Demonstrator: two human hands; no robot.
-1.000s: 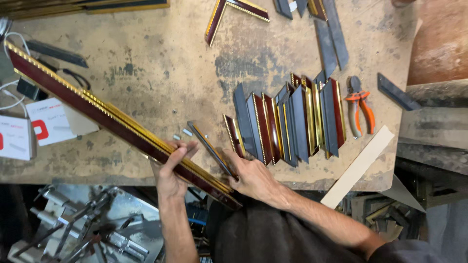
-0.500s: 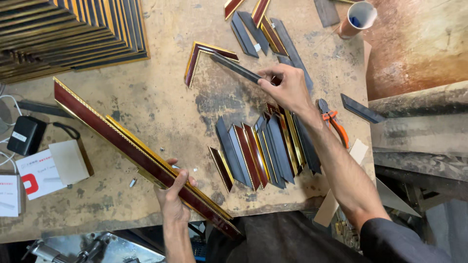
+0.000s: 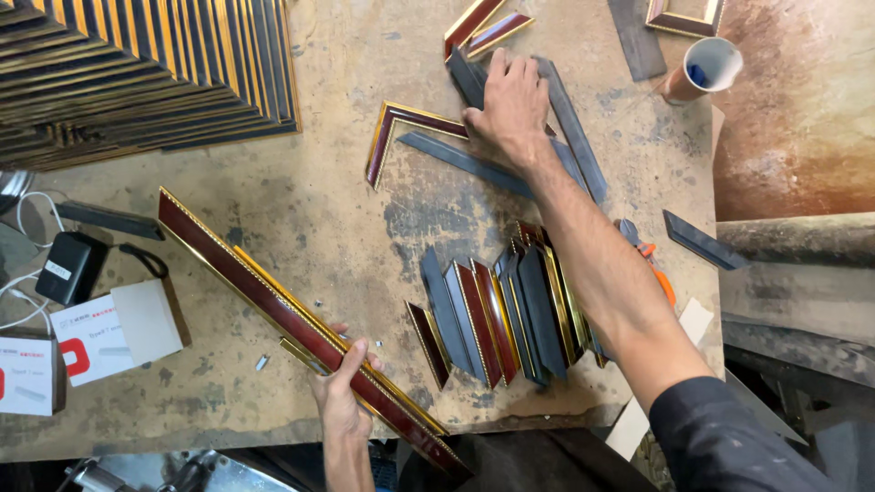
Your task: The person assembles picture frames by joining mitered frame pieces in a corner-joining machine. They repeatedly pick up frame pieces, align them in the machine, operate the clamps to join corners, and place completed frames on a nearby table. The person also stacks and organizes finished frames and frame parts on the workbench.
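Our left hand (image 3: 342, 392) grips the long red-gold moulding (image 3: 292, 323); right hand (image 3: 510, 100) lies flat, open, on grey strips (image 3: 474, 162) w/ cut pieces (image 3: 497, 314) fanned nearby, L-corner (image 3: 401, 132) joined, rest loose.

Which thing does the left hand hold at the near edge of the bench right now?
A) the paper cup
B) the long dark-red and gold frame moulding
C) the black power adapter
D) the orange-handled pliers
B: the left hand has its grip around the long dark-red and gold frame moulding, which lies slantwise over the workbench; the right hand rests far off on the dark strips.
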